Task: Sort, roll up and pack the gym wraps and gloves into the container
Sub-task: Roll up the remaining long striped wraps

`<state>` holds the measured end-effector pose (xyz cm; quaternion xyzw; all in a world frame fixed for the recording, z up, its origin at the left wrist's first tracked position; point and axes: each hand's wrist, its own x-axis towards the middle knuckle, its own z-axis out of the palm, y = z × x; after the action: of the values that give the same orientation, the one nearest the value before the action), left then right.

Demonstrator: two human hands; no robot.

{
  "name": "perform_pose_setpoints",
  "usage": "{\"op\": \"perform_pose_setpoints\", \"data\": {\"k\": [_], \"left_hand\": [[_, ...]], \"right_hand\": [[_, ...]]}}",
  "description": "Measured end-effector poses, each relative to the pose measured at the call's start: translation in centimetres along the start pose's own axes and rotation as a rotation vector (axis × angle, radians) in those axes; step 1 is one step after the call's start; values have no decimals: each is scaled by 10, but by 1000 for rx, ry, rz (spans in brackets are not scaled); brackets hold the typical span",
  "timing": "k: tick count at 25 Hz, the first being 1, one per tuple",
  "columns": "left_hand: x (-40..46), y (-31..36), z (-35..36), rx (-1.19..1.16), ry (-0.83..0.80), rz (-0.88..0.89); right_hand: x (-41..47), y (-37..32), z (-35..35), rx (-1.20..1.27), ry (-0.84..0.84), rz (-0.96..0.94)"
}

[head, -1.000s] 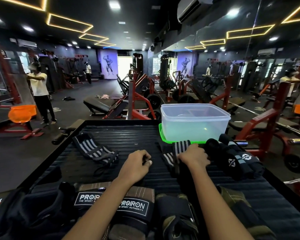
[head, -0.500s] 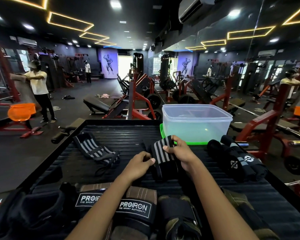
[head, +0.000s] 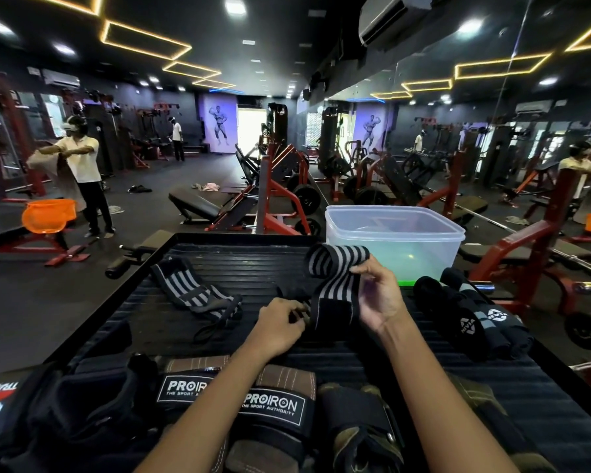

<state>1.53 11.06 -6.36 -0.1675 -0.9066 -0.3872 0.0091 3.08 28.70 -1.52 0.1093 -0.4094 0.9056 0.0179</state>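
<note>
Two hands are working over a black ribbed platform (head: 219, 254). The right hand (head: 377, 295) is pinching one striped wrap (head: 335, 278) near its upper fold, lifting it so its top is looping over. The left hand (head: 278, 324) is curling its fingers on the wrap's lower black end, low against the platform. A second striped wrap (head: 191, 291) is lying loose to the left. One clear container (head: 394, 240) is standing open behind the hands. Rolled black wraps (head: 471, 315) are lying to the right; I cannot tell their count. Two gloves (head: 270, 404) marked PROIRON are sitting nearest the camera.
</note>
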Motion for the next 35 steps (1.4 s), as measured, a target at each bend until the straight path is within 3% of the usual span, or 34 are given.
{"op": "perform_pose_setpoints", "data": {"k": [4, 9, 11, 13, 16, 18, 20, 25, 30, 35], "left_hand": [[1, -5, 4, 187, -103, 18], [-2, -4, 4, 189, -121, 1], [-2, 2, -1, 67, 2, 1], [-2, 11, -8, -216, 130, -64], [-6, 26, -14, -889, 107, -203], [-8, 30, -18, -1088, 111, -193], [-9, 31, -20, -1147, 147, -156], [-6, 24, -17, -1003, 344, -79], [2, 12, -30, -1232, 598, 6], [3, 11, -34, -1320, 674, 53]], "right_hand": [[1, -2, -2, 34, 124, -1], [5, 12, -3, -359, 207, 109], [8, 15, -4, -417, 206, 84], [9, 16, -5, -429, 229, 48], [9, 16, -3, -449, 232, 45], [7, 16, -2, -475, 199, 70], [7, 17, -1, -541, 157, 79], [8, 26, -1, -771, 70, 133], [-1, 18, -10, -1195, -126, 317], [-4, 6, -7, -1530, -94, 389]]}}
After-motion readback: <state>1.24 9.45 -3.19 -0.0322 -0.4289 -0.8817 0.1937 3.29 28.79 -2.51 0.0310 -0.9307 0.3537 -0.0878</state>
